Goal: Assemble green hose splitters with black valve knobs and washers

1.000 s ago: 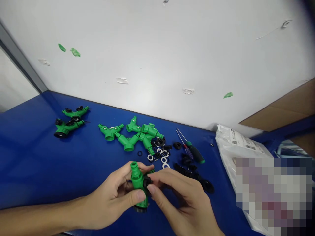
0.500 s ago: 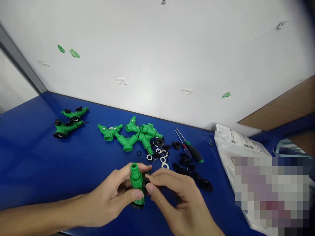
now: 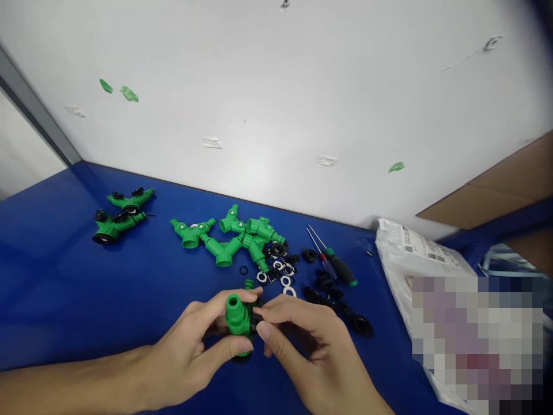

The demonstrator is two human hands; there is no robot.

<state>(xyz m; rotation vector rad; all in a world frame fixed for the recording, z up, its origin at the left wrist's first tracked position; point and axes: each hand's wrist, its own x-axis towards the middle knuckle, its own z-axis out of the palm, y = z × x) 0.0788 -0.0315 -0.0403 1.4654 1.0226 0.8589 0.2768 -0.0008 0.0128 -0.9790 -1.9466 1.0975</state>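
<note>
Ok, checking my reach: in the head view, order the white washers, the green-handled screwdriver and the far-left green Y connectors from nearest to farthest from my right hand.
1. White washers: just ahead of the right hand.
2. Green-handled screwdriver: ahead and to its right.
3. Green Y connectors: far left of the blue table.

Left hand [image 3: 185, 360], right hand [image 3: 302, 346]; apparent hose splitter [image 3: 237, 317]

We are looking across a blue workbench [image 3: 52, 288], with two screwdrivers [image 3: 339, 270] lying near a labelled plastic bag [image 3: 415, 248], below a white wall [image 3: 276, 115].
</note>
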